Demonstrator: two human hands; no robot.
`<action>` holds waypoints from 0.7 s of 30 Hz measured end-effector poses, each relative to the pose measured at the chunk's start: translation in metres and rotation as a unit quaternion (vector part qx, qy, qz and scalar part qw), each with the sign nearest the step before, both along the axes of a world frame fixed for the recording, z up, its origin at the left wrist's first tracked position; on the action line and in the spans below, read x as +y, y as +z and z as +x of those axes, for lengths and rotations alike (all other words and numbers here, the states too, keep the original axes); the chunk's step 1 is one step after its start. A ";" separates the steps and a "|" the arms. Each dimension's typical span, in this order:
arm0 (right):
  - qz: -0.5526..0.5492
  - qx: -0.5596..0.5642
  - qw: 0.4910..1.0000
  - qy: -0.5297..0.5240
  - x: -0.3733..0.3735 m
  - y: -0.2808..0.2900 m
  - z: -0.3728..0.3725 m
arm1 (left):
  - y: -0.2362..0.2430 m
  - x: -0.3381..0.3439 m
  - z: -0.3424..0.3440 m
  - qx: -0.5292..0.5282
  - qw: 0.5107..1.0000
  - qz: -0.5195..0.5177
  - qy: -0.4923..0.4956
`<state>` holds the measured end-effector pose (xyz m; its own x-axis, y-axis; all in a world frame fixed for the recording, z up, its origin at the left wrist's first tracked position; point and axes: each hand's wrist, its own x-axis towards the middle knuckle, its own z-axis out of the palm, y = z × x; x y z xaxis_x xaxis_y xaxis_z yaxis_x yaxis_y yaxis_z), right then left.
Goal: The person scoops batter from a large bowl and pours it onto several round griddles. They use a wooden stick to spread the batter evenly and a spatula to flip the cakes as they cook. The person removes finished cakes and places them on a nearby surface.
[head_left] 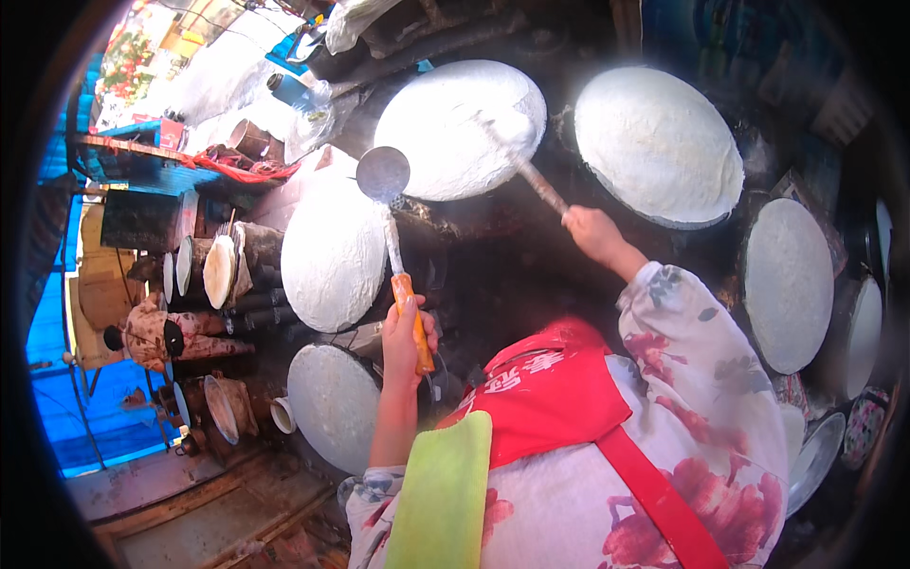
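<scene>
My left hand (408,334) is closed round the orange handle of a metal ladle (383,174). The ladle's round bowl is raised between two round griddles coated in white batter. My right hand (597,237) grips a stick-handled tool (542,186); its far end is whitened and blurs into the batter, so its shape is hard to make out. That end is over the batter-covered griddle (427,142) at the top middle. Left of the ladle is another white-coated griddle (332,256).
More white-coated round griddles stand around me: one at the upper right (659,147), one at the right (789,284) and one at the lower left (332,406). A person (156,332) in patterned clothes is at the far left, near round flat breads (219,272).
</scene>
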<state>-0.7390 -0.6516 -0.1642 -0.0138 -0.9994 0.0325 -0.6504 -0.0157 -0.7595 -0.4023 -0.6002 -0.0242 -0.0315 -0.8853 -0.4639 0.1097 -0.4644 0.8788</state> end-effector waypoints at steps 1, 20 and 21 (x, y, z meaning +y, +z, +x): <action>0.025 0.017 0.999 0.037 0.011 0.010 0.005 | -0.001 0.005 0.005 -0.002 1.000 0.003 0.002; 0.017 0.185 0.982 -0.027 -0.147 0.030 0.015 | 0.005 -0.010 0.002 0.017 1.000 -0.002 0.003; 0.009 0.159 0.986 -0.045 -0.128 0.033 0.018 | 0.004 -0.011 0.003 0.014 1.000 0.004 0.003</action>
<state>-0.7208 -0.7796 -0.1309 -0.0954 -0.9950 0.0311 -0.8534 0.0657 -0.5170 -0.3989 -0.6109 -0.0200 -0.0380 -0.8819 -0.4699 0.1366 -0.4704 0.8718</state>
